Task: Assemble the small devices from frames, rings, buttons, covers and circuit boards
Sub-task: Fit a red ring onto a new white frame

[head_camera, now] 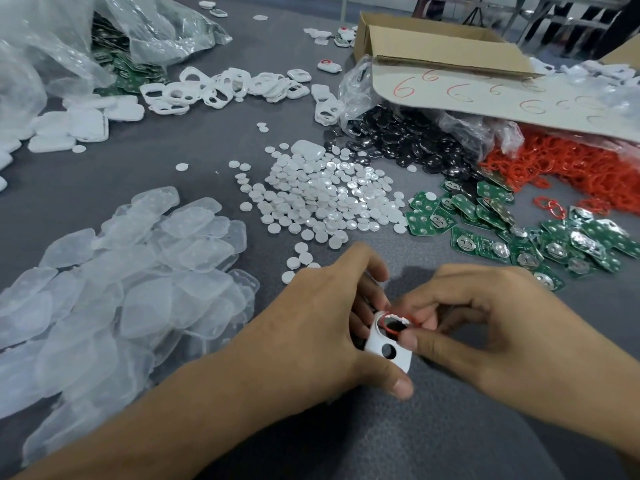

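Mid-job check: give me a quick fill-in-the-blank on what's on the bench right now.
1. The left hand holds a white frame while the right hand fits a ____ ring into it.
2. The clear covers lie on the ____ side of the table.
3. The circuit boards are ____.
4. The box flap bears the digit ____ in red.

Missing: red; left; green; 6

Grey speckled surface (242,50) runs under fingers (375,263) and far beyond them. Past its far edge, well beyond fingers and to right: dark metal furniture legs (540,19), pale floor (391,5) between. Pale upright post (343,6) there too. Light even, soft; faint shadow on surface just beyond fingers.
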Motion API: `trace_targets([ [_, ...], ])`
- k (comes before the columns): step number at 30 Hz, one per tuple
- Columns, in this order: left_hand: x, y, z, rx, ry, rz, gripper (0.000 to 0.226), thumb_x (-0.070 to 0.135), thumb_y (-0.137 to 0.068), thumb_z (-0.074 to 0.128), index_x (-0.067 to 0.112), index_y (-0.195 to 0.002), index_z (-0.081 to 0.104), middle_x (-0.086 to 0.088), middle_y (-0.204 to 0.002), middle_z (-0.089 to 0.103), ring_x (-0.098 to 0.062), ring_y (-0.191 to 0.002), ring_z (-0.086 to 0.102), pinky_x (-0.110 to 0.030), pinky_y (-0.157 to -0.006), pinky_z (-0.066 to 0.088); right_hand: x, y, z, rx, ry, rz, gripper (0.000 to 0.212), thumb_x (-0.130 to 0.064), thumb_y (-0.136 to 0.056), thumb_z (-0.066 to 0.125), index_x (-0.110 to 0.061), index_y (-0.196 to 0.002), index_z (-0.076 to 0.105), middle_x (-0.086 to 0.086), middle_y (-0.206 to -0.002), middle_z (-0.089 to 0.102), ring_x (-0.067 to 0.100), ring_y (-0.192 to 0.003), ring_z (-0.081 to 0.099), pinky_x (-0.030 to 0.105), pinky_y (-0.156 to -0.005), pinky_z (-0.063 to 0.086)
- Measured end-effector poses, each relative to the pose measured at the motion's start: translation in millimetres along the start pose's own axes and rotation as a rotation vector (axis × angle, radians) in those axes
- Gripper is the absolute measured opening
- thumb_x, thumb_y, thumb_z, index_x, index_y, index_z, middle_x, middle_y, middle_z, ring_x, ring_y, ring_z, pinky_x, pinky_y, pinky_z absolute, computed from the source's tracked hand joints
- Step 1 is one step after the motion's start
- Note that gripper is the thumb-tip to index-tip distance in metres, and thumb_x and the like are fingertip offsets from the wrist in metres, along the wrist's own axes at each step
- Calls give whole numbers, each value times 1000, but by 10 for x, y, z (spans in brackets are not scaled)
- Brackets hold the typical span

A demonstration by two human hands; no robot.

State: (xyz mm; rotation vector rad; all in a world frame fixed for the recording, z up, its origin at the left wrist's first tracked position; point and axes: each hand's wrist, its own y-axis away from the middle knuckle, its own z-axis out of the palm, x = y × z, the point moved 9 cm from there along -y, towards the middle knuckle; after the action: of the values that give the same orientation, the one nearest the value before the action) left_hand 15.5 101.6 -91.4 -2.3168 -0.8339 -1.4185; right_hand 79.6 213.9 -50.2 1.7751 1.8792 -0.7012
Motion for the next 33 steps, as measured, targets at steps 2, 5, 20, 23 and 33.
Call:
trace_targets([
  [2,2,2,-1,0,-4,1,83,39,-47,103,42,-111,49,19,-104,65,-2,-84,67,-21,-73,57,-33,5,-18,3,-7,-2,12,-32,-80,80,-34,-91,78,-9,-81,67,12,-75,70,27,-64,58],
  [5,2,5,-6,2,-3,7,83,39,-47,103,42,-111,50,19,-104,65,-3,-83,66,-19,-71,56,-71,11,13,-11,39,8,15,-29,-79,83,-36,-91,78,-11,-81,66,10,-75,69,30,-64,58],
  [20,1,-21,6,-2,-65,16,80,41,-44,103,41,-105,51,25,-105,62,-2,-80,65,-24,-69,55,144,-259,118,-194,0,354,19,-26,-62,95,-32,-71,80,-15,-67,74,1,-65,70,31,-74,58],
  [23,9,-25,9,-8,-72,22,78,42,-45,102,41,-104,51,21,-102,63,-4,-77,64,-28,-69,55,187,-349,167,-300,-78,394,22,-26,-57,97,-27,-72,80,-5,-68,75,14,-65,72,34,-73,60],
  [33,32,-13,11,-3,-134,73,68,53,-55,93,44,-105,48,18,-98,63,-4,-82,64,-31,-71,56,256,-193,100,-100,-214,360,26,-28,-59,94,-19,-79,79,1,-74,75,24,-68,70,41,-73,57],
])
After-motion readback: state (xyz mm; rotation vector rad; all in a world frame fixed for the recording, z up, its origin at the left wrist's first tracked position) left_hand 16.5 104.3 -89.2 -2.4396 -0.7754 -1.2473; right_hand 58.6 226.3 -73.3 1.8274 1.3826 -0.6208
